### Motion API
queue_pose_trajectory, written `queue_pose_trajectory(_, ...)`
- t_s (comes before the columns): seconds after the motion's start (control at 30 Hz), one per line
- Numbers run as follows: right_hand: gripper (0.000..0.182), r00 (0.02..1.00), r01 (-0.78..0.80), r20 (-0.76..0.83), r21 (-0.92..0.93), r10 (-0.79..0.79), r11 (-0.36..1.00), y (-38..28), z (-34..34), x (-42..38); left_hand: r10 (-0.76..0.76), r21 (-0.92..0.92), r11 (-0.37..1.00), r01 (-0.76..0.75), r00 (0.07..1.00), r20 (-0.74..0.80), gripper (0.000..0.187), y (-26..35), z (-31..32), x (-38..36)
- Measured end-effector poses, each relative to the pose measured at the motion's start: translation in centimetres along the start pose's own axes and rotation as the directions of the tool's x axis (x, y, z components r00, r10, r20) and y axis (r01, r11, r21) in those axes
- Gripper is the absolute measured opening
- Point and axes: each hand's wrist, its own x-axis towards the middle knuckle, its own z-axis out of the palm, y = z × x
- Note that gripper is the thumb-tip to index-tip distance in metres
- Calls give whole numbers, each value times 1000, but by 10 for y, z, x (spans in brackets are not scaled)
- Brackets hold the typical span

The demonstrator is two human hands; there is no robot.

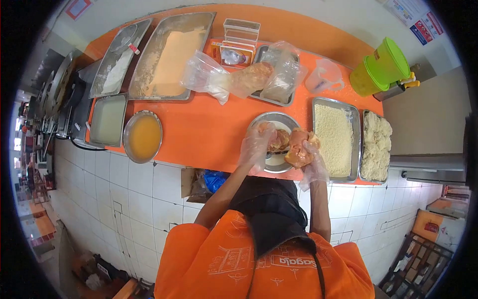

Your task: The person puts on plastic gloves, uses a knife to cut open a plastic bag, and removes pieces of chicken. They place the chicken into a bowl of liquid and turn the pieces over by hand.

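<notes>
Meat piece (300, 149) gripped above metal bowl (273, 116)

The meat piece is held by the right hand (312, 162), whose fingers are clamped on its outer side, and it is positioned over the right part of the metal bowl. A second meat piece (280, 141) is seen just left of it; whether it is raised or lying in the bowl cannot be told. It is touched by the left hand (259, 144), but whether it is clamped there cannot be told. Both hands are covered by clear plastic gloves (316, 175). White liquid (275, 162) is held in the bowl.

The bowl is set at the near edge of an orange table (214, 129). To its right, a crumb tray (355, 149) and a lumpy white mass (377, 144) in another tray are placed side by side. Behind the bowl, 1 tray is partly covered by bagged meat (249, 79). A clear jug (322, 77) is stood to the right of this, and 2 green buckets (366, 79) are placed near the far right corner. To the left, orange liquid (143, 136) is held in a round bowl, with orange powder (174, 65) and white flour (117, 74) behind it in 2 trays.
</notes>
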Motion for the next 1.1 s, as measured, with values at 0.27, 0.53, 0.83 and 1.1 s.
queue_pose_trajectory(0.27, 51, 989, 56, 145, -206, -26, 977, 2, 5, 18, -22, -522, 831, 190, 950, 312, 48, 5, 26, -22)
queue_pose_trajectory(0.53, 43, 983, 183, 118, -618, -140, 765, 3, 34, 27, 356, -517, 803, -296, 934, 18, 33, -49, 63, 26)
queue_pose_trajectory(0.83, 43, 994, -37, 98, -27, 40, 999, 2, 46, 16, -123, -733, 676, 72, 992, -15, 34, -22, 44, 17)
queue_pose_trajectory(1.1, 50, 986, -5, 166, 55, -4, 998, 12, 29, 21, 93, -824, 560, 84, 982, 163, 33, -13, 45, 9)
